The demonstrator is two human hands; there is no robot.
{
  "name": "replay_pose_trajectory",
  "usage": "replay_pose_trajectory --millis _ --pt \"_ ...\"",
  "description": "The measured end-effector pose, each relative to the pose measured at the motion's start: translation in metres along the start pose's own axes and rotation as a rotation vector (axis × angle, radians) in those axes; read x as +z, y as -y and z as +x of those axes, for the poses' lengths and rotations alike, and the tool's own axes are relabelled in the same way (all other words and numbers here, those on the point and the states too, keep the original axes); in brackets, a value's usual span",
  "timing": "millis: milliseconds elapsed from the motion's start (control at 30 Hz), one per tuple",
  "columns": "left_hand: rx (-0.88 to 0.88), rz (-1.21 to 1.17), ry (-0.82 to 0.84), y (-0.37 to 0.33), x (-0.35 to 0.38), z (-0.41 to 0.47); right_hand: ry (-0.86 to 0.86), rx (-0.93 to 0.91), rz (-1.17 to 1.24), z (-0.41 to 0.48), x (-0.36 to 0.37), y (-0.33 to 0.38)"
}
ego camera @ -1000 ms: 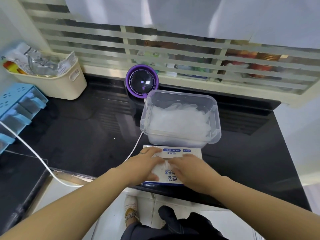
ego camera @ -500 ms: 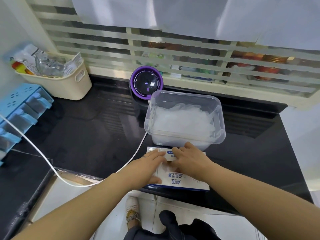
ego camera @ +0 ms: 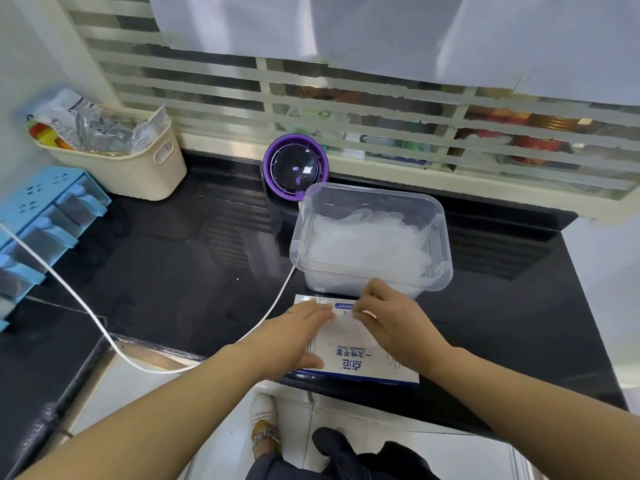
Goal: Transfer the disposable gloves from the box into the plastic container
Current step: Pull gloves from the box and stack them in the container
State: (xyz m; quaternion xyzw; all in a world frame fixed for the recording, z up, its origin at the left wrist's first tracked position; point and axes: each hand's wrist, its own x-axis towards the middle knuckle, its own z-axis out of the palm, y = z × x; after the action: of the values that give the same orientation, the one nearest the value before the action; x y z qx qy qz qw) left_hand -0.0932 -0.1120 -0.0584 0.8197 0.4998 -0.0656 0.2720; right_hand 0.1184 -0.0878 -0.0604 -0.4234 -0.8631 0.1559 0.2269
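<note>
Disposable gloves (ego camera: 367,244) of thin clear film heap in the clear rectangular plastic container (ego camera: 446,258). At its 6 o'clock on the black surface (ego camera: 173,265) lies the white-and-blue cardboard box (ego camera: 363,362). The left hand (ego camera: 294,337) lies flat, steadying the box. The right hand (ego camera: 394,323) appears to pinch film at the box's opening. Next, probably, lift it toward 12. A white cable (ego camera: 86,313) at 9 stays clear.

The hands cover most of the box (ego camera: 360,363): the left hand (ego camera: 294,337) lies across its left half and the right hand (ego camera: 394,323) over its far middle, so the opening is hidden. Something filmy shows under the right fingertips (ego camera: 362,311), but whether they pinch it cannot be told. The right hand also hides part of the container's (ego camera: 446,244) near wall. The box's small print is unreadable. The left edge cuts off the rack (ego camera: 38,220) and the cable (ego camera: 86,306). Things behind the striped glass (ego camera: 381,133) are blurred.
</note>
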Motion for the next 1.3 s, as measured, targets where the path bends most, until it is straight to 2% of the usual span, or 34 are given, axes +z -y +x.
replay_pose_trajectory --millis 100,200,367,467,567,700,767,833,900,1000,1067,1200,1300 --pt "-0.046 -0.007 0.008 -0.004 -0.006 -0.002 -0.099 0.166 0.200 -0.005 -0.006 0.005" --pt "-0.055 0.001 0.021 -0.006 -0.012 -0.002 -0.223 0.218 0.292 -0.002 -0.018 0.013" --pt "0.000 0.076 0.055 -0.007 -0.015 -0.001 -0.360 0.145 0.332 0.028 -0.052 0.029" --pt "-0.008 -0.092 0.077 -0.003 -0.021 0.000 -0.448 0.100 0.314 0.051 -0.079 0.032" --pt "-0.085 -0.371 0.065 -0.004 -0.049 -0.003 -0.394 0.099 0.232 0.068 -0.110 0.028" --pt "-0.064 -0.896 -0.167 -0.006 -0.110 -0.017 -0.227 0.107 0.070 0.079 -0.142 0.016" --pt "-0.043 -1.030 -0.244 -0.005 -0.135 -0.020 -0.202 0.079 -0.030 0.085 -0.150 0.013" --pt "-0.064 -1.071 -0.194 -0.008 -0.151 -0.014 -0.175 0.034 -0.135 0.091 -0.154 0.014" --pt "-0.075 -1.128 -0.075 -0.017 -0.159 -0.003 -0.164 -0.037 -0.230 0.095 -0.157 0.017" --pt "0.001 -1.185 0.006 -0.034 -0.166 0.010 -0.161 -0.139 -0.327 0.100 -0.159 0.020" --pt "-0.017 -1.139 -0.075 -0.041 -0.170 0.018 -0.154 -0.162 -0.375 0.104 -0.159 0.017" --pt "-0.037 -0.890 -0.262 -0.042 -0.177 0.035 -0.133 -0.150 -0.398 0.113 -0.163 0.011" --pt "-0.045 -1.158 -0.342 -0.040 -0.180 0.050 -0.161 -0.125 -0.431 0.120 -0.164 0.004"
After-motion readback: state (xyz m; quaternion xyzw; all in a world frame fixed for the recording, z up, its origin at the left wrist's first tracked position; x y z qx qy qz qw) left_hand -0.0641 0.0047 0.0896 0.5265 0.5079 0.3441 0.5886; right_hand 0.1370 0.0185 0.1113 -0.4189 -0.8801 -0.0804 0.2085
